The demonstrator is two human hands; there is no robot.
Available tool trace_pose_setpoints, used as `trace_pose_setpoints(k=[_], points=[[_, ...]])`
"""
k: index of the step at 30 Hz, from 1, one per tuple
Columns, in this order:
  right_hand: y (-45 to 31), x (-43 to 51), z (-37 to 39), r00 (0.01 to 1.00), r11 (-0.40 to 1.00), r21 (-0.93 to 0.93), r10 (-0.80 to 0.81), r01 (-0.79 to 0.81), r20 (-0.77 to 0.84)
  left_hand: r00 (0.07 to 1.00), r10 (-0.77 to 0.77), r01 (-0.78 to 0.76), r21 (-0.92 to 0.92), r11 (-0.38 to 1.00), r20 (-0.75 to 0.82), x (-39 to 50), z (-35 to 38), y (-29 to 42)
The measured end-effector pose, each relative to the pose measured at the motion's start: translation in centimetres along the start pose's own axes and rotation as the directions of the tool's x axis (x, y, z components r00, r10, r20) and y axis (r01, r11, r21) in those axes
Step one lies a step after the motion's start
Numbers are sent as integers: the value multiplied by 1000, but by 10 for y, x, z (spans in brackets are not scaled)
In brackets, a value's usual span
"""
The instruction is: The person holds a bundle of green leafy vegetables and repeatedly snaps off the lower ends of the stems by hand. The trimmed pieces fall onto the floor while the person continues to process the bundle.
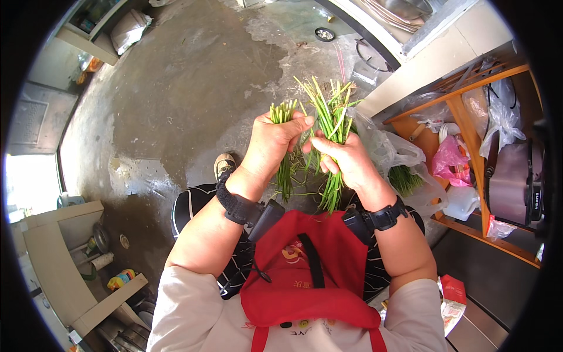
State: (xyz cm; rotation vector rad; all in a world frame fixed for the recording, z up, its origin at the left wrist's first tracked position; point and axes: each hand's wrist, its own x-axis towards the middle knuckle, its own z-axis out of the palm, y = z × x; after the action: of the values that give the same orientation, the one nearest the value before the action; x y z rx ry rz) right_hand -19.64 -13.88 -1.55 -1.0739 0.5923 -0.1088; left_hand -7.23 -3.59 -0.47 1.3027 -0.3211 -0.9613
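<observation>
My left hand (275,138) is closed around a bunch of green stalks (283,111), their pale cut ends pointing up and their green ends hanging below. To its right, my right hand (341,156) grips a looser, wider bunch of green stalks (327,114), with uneven ends fanning out above. The two hands are close together over my lap; the left thumb points towards the right bunch. Beside my right wrist, more greens (403,179) lie in a clear plastic bag (407,152). Loose bits of green are on the floor between my knees.
A wooden shelf frame (468,132) with plastic bags and a metal pot (510,185) stands at the right. The concrete floor (184,83) has wet patches. A small black dish (324,34) lies near the top. Pale shelving (57,264) is at the lower left.
</observation>
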Motion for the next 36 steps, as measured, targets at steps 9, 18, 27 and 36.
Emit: trace_pose_setpoints(k=[9, 18, 27, 36], points=[[1, 2, -2, 999, 999, 44, 34, -33, -37, 1000, -13, 14, -74, 997, 17, -1, -2, -3], [-2, -2, -3, 999, 1000, -4, 5, -5, -46, 992, 58, -74, -145, 987, -109, 5, -16, 3], [0, -3, -6, 999, 1000, 12, 4, -3, -37, 997, -61, 63, -38, 997, 53, 1, -4, -4], [1, 0, -2, 995, 999, -42, -15, 11, -96, 998, -43, 45, -67, 997, 36, -3, 2, -7]])
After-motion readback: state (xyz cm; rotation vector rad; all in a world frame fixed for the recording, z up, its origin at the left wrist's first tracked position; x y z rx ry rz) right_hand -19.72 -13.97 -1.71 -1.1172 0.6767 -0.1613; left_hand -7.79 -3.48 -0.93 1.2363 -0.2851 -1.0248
